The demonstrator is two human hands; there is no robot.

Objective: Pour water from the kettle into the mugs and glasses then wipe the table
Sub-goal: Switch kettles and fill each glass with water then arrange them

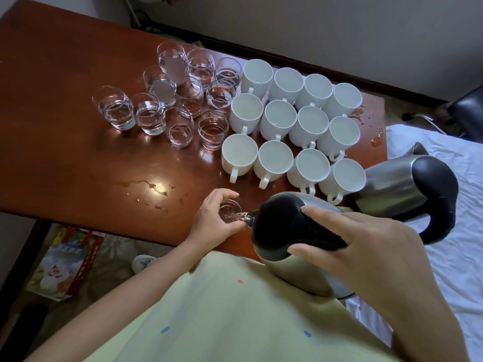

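A reddish-brown wooden table (65, 105) fills the upper left, with a bright spot of light reflected on its glossy top. Behind it rises a pale wall (326, 27) with a dark skirting board (300, 62), and a dark chair (467, 111) stands at the far right. A bed with a white sheet (454, 270) lies to the right, while a colourful printed bag (60, 262) rests on the patterned floor (109, 273) under the table.

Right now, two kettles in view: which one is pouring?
The near kettle, gripped by the right hand, tipped with its spout over the glass. The other kettle stands untouched behind it.
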